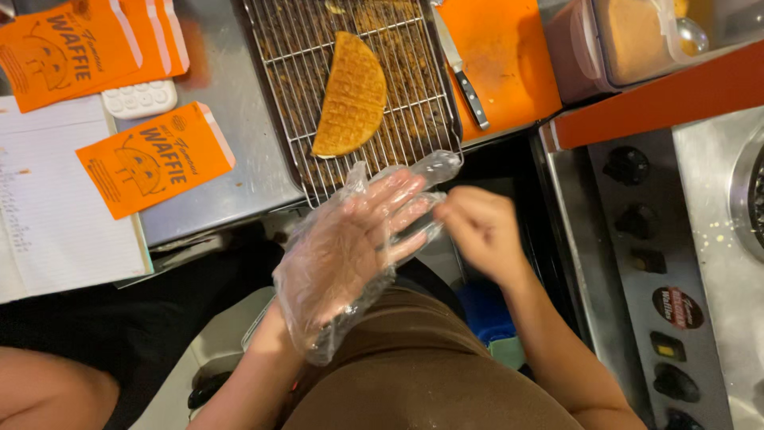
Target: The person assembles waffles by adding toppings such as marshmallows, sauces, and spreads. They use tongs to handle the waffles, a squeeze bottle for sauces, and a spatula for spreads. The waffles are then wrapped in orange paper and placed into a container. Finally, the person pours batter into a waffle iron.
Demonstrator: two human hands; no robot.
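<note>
My right hand (477, 231) pinches the clear plastic glove (334, 271) at its fingertips, seating it over my spread, empty left hand (358, 239); a folded waffle (352, 95) cools on the wire rack (286, 48).

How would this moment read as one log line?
left hand: inside clear plastic glove | right hand: pinching glove fingertips | folded waffle: on wire rack

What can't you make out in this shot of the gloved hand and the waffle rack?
All in the head view:
- Right hand: fingertips motion-blurred where they pinch the plastic glove on the left hand.
- Wire rack: far end cut off by the top edge.
- Knife: blade tip cut off at the top edge.
- Lined notebook: handwriting too small.
- Clear tub: contents hazy behind plastic.
</note>
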